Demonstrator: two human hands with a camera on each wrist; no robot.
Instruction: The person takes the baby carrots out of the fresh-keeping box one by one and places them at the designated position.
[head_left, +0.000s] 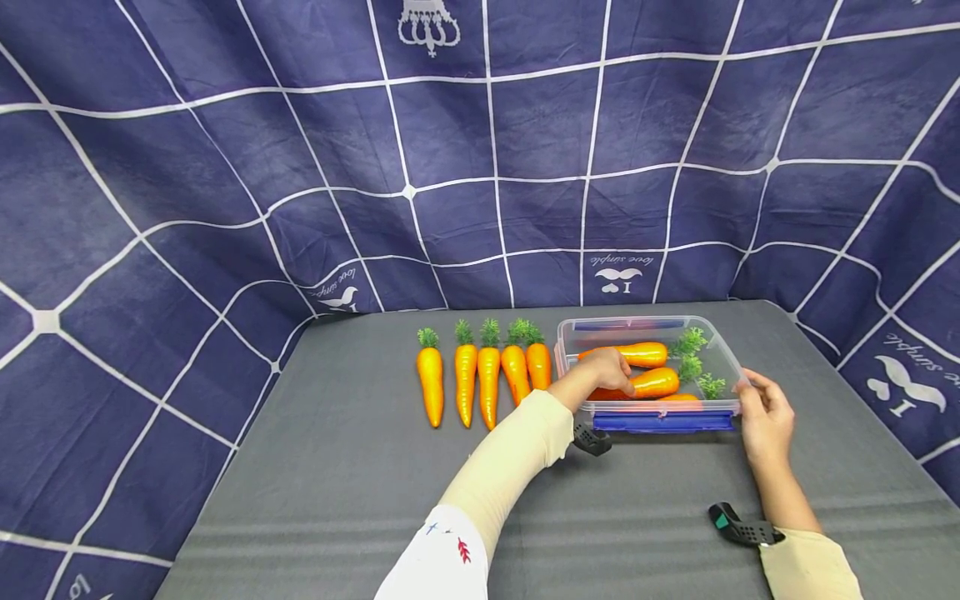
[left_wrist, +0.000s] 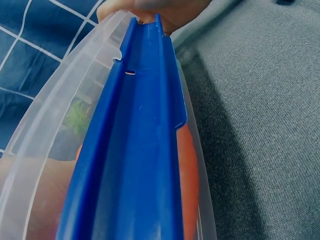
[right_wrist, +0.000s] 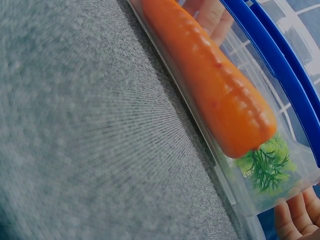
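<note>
A clear plastic box (head_left: 720, 340) with blue clips (head_left: 663, 422) holds three orange carrots with green tops, lying sideways. Reaching in over the front, my left hand (head_left: 609, 372) has its fingers curled at the middle carrot (head_left: 655, 383) and appears to grip it. Behind that one lies another carrot (head_left: 643, 354). The front carrot (right_wrist: 220, 85) shows through the wall in the right wrist view. At the box's right front corner, my right hand (head_left: 767, 421) grips the rim, thumb in front. In the left wrist view the blue clip (left_wrist: 140, 130) covers much of the box.
Left of the box several more carrots (head_left: 488, 383) lie in a row, tops pointing away, the leftmost carrot (head_left: 431, 383) a little apart. A grey cloth (head_left: 337, 467) covers the table. Behind it hangs a blue curtain (head_left: 540, 208) with white lines.
</note>
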